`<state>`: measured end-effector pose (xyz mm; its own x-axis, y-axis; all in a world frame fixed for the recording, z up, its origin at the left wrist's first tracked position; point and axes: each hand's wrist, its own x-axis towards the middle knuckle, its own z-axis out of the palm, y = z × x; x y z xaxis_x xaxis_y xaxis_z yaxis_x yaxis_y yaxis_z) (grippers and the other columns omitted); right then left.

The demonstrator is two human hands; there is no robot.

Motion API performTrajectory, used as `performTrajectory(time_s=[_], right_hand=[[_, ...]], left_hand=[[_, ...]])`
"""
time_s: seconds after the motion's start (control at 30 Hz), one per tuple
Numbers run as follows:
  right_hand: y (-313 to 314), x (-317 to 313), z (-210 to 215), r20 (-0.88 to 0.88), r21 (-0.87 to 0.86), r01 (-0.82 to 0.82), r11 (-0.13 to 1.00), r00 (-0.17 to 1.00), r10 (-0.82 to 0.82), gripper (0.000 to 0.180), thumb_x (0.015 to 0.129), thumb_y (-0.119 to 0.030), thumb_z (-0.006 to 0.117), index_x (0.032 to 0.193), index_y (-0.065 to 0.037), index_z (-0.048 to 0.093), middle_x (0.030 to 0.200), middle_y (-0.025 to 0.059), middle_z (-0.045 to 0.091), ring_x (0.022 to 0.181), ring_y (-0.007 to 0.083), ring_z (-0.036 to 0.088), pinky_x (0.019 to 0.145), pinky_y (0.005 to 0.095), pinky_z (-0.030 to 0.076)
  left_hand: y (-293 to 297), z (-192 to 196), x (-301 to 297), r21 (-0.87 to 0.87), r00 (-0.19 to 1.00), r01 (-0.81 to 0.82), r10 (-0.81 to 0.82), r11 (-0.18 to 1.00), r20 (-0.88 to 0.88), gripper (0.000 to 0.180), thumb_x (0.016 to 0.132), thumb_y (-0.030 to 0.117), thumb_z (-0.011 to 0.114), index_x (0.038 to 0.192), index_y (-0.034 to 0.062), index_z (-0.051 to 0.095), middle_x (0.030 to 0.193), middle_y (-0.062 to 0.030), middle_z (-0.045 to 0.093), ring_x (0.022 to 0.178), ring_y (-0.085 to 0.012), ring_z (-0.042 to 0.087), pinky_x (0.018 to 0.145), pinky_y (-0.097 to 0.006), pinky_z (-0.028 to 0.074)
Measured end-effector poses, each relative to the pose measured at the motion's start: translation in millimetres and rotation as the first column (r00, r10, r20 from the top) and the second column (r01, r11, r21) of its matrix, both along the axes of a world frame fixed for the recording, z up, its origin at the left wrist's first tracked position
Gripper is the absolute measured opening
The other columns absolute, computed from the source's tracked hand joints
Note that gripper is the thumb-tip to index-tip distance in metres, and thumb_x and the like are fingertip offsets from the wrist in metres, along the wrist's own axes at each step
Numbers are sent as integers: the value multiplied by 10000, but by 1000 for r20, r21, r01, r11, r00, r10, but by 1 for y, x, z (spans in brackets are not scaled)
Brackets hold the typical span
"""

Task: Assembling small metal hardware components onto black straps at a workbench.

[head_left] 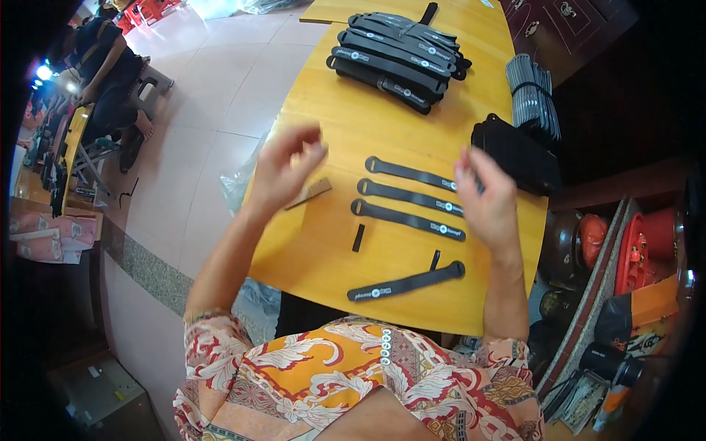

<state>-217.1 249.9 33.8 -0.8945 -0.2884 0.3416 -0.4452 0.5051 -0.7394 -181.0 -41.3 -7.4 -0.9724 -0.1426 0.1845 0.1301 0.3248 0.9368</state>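
Far left, stool: seated person in dark clothes point(110, 55) on a grey plastic stool point(152, 82), well apart from the table.
Left hand point(290, 165): raised over the left edge of the yellow wooden table point(323, 140); grip narrow, fingers curled toward thumb. Blurred; cannot tell if it holds anything.
Strip: thin flat brownish strip point(318, 189) on the table, just beside the left wrist.
Stack: piled bundles of dark grey and black straps point(393, 62), far part of table.
Straps: three long dark grey flat straps point(404, 218) side by side mid-table, slotted round ends left; upper two run out of sight behind the right hand.
Lone strap: matching dark grey strap point(404, 282) at the near edge, slotted end right.
Right hand point(487, 189): above the row's right end; thumb and forefinger close, grip narrow, contents and contact cannot be told.
Right edge: folded black fabric bundle point(515, 154); beyond it, grey banded roll point(532, 95).
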Motion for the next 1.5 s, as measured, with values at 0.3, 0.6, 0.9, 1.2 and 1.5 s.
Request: performTrajectory(time_s=[0.3, 0.6, 0.9, 1.2, 1.5], right_hand=[[13, 117, -18, 123, 100, -65, 993, 991, 52, 200, 769, -42, 623, 952, 33, 600, 766, 163, 598, 629, 269, 588, 564, 317, 472], [23, 94, -30, -66, 323, 105, 940, 994, -89, 159, 789, -88, 588, 916, 0, 627, 835, 173, 611, 785, 332, 593, 697, 389, 479], [51, 45, -52, -141, 478, 103, 872, 989, -39, 376, 782, -173, 634, 1135, -53, 581, 1223, 118, 520, 964, 329, 563, 844, 380, 454], [57, 26, -60, 14, 589, -52, 806, 998, 54, 492, 784, -253, 643, 1233, -108, 506, 1318, 75, 454, 972, 331, 566, 864, 394, 454], [51, -2, -67, -62, 611, -33, 791, 994, 89, 430, 810, -268, 612, 1200, -116, 515, 1298, 58, 469, 928, 326, 582, 820, 408, 473]], left_hand=[[49, -32, 153, 27, 998, 57, -57, 998, 14, 291, 761, 24, 633, 1035, -49, 568, 964, -139, 591, 834, -200, 584, 735, -273, 477], [59, -29, 145, -293, 974, 26, -91, 956, -209, 317, 731, 24, 646, 1034, -24, 568, 997, -181, 582, 912, -333, 561, 776, -355, 471], [62, -23, 47, -772, 929, 39, -307, 635, -205, 339, 800, 54, 568, 1137, 73, 530, 1269, -107, 486, 1201, -367, 386, 960, -475, 325], [62, -36, 9, -908, 942, 175, -332, 380, 43, 333, 911, 238, 435, 1220, 126, 482, 1356, -68, 391, 1321, -316, 259, 1029, -543, 202], [55, -35, -21, -909, 945, 175, -322, 377, 48, 288, 905, 250, 460, 1170, 163, 529, 1325, -48, 420, 1302, -319, 292, 1004, -578, 207]])
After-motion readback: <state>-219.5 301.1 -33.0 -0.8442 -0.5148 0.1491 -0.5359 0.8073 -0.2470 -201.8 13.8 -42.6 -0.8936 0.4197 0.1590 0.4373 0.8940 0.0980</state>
